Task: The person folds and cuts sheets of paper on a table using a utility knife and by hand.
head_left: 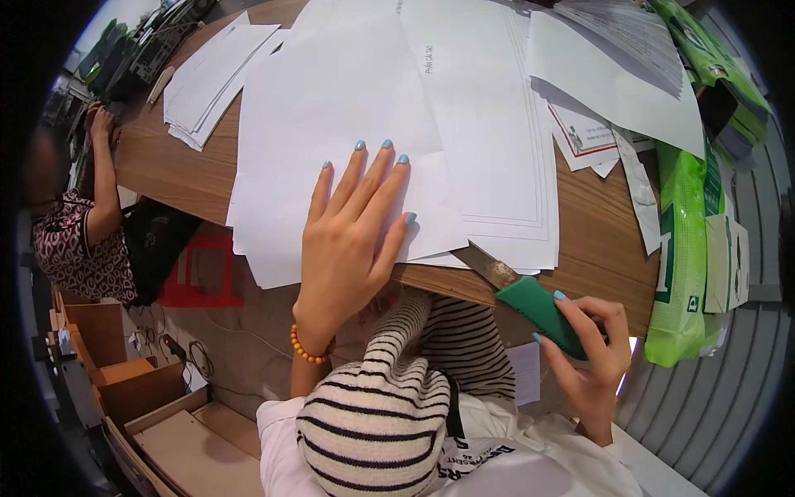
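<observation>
My left hand (352, 219) lies flat with fingers spread on a large white sheet of paper (331, 99), and an orange bead bracelet circles its wrist. Beneath and beside that sheet are more large sheets (497, 149) with printed border lines and a little text. My right hand (592, 340), thumb and fingers closed, grips a knife (538, 311) by its green handle. Its blade points up and left, with the tip at the lower edge of the paper near the table edge. Part of the right palm is hidden.
The wooden table (604, 215) bears a stack of papers (215, 79) at the back left. Green packages (683, 257) and a paper strip (638, 190) are at the right. Another person (91, 224) sits at the left, near a red stool (203, 269).
</observation>
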A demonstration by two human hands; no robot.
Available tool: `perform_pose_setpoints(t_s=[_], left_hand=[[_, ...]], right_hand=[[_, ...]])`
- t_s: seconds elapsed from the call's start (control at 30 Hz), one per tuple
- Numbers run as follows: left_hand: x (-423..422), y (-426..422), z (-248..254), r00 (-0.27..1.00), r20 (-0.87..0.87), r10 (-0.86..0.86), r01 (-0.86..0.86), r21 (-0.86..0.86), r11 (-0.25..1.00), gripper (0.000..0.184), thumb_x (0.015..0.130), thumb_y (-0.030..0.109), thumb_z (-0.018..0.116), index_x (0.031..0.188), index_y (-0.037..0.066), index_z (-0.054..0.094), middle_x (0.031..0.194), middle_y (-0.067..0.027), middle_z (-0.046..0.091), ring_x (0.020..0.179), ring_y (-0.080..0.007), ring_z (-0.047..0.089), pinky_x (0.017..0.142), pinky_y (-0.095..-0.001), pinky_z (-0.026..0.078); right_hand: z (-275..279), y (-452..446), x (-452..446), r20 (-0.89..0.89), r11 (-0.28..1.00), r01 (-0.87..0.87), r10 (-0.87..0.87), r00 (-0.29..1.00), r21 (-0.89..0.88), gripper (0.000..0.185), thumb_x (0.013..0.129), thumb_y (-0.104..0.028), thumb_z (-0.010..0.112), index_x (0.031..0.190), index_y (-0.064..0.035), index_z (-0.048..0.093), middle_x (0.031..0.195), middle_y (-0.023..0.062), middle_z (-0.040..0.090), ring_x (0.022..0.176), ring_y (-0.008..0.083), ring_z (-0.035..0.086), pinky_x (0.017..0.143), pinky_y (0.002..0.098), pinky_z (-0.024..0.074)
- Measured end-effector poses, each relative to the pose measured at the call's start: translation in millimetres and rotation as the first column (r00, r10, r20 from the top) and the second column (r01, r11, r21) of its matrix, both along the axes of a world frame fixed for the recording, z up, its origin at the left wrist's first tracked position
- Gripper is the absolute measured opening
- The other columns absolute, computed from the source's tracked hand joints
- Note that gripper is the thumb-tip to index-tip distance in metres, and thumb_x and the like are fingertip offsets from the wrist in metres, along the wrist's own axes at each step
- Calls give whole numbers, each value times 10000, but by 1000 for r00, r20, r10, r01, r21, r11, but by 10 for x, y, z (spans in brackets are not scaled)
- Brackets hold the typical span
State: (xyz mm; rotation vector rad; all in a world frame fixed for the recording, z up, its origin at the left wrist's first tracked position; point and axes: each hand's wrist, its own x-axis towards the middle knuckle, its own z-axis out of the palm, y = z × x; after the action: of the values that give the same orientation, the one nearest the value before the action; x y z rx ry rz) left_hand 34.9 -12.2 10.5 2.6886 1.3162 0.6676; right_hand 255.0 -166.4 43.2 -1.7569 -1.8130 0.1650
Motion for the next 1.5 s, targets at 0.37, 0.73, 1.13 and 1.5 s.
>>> perform_pose_setpoints(t_s=[0.37, 0.73, 1.13, 1.5], left_hand=[[12, 5, -16, 1000, 17, -10, 10, 35, 999, 399, 840, 202, 495, 1204, 39, 497, 1295, -116, 448, 1227, -306, 372, 1029, -463, 220], [0, 1, -9, 1000, 8, 7, -7, 3, 1000, 429, 825, 164, 481, 1248, 92, 482, 1326, -88, 426, 1269, -273, 331, 1055, -440, 197], [8, -2, 2, 1000, 4, 8, -8, 0, 1000, 432, 822, 156, 477, 1249, 92, 480, 1329, -89, 421, 1267, -279, 332, 1054, -439, 198], [4, -4, -8, 1000, 2, 10, -10, -11, 1000, 452, 809, 146, 481, 1259, 100, 473, 1335, -87, 414, 1275, -272, 321, 1061, -438, 183]], right_hand=[[-70, 173, -98, -22, 999, -11, 12, 1000, 53, 434, 588, -26, 717, 1010, -27, 615, 866, 109, 533, 734, 238, 521, 584, 306, 441], [-5, 138, -29, -26, 999, 15, -15, 1000, 28, 419, 597, -36, 717, 1005, -29, 621, 869, 109, 535, 727, 238, 519, 594, 311, 447], [-4, 318, -53, 0, 997, -7, 7, 1000, 78, 411, 604, -28, 709, 1005, -32, 618, 860, 100, 537, 718, 233, 515, 578, 314, 435], [-26, 475, -42, 16, 990, -57, 55, 998, 128, 414, 618, -38, 705, 1020, -38, 605, 856, 96, 529, 698, 233, 502, 566, 319, 424]])
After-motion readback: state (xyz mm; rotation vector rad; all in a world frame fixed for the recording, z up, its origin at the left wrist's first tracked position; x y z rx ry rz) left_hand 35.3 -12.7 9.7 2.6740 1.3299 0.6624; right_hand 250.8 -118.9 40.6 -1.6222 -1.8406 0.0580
